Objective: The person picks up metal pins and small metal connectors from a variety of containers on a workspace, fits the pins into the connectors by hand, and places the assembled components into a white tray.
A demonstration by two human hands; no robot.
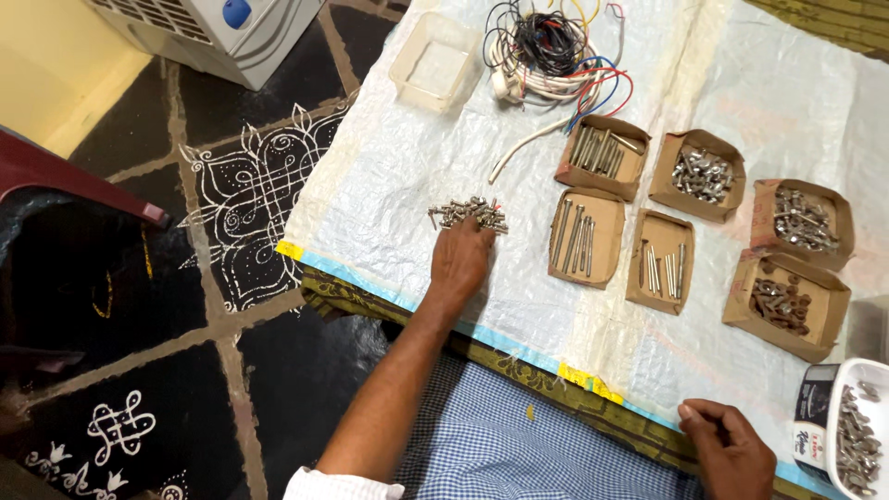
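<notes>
Right hand (727,451) sits nearest us, curled loosely on the table edge, grasping nothing, beside a white tub of metal parts (857,435). Our left hand (460,262) reaches out flat, fingertips touching the near side of the screw pile (469,213) (nothing gripped yet, as far as we can tell). Pile lies straight ahead of that hand, long axis left-right. Six cardboard trays of fasteners (585,233) lie right of it; wire bundle (556,51) beyond.
</notes>
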